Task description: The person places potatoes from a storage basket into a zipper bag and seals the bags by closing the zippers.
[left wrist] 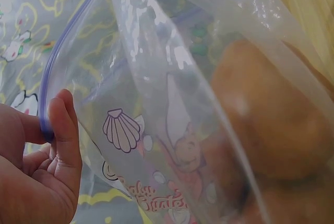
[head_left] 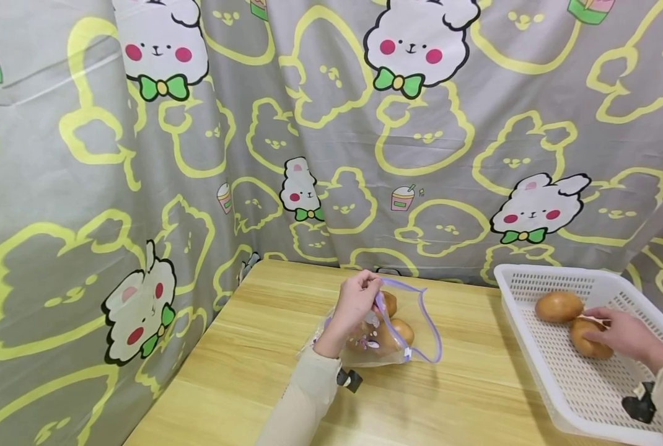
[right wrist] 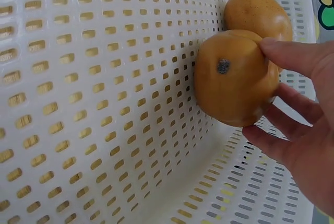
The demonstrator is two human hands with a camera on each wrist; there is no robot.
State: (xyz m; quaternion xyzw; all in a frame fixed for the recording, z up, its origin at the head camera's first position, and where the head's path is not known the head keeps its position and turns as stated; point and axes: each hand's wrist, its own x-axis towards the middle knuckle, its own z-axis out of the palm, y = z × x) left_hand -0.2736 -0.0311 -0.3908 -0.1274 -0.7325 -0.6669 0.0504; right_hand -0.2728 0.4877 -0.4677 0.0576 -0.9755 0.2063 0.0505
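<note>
My left hand (head_left: 357, 298) pinches the purple-edged rim of a clear zip bag (left wrist: 151, 78) between thumb and fingers. The bag lies on the table with its mouth spread to the right, and shell and cartoon prints show on its plastic. Several orange-brown fruits (head_left: 403, 332) sit inside it, partly hidden by the film. Over at the right, my right hand (right wrist: 308, 109) grips a smooth orange-brown fruit (right wrist: 235, 83) with a dark spot at its end, thumb on top and fingers below. Another speckled fruit (right wrist: 257, 12) lies right beside it in the white basket (head_left: 523, 347).
The slotted plastic basket has raised walls and stands at the right of the wooden table (head_left: 220, 384). A patterned grey curtain (head_left: 342, 142) hangs behind the table and along its left side. Black wrist devices (head_left: 639, 406) show near both sleeves.
</note>
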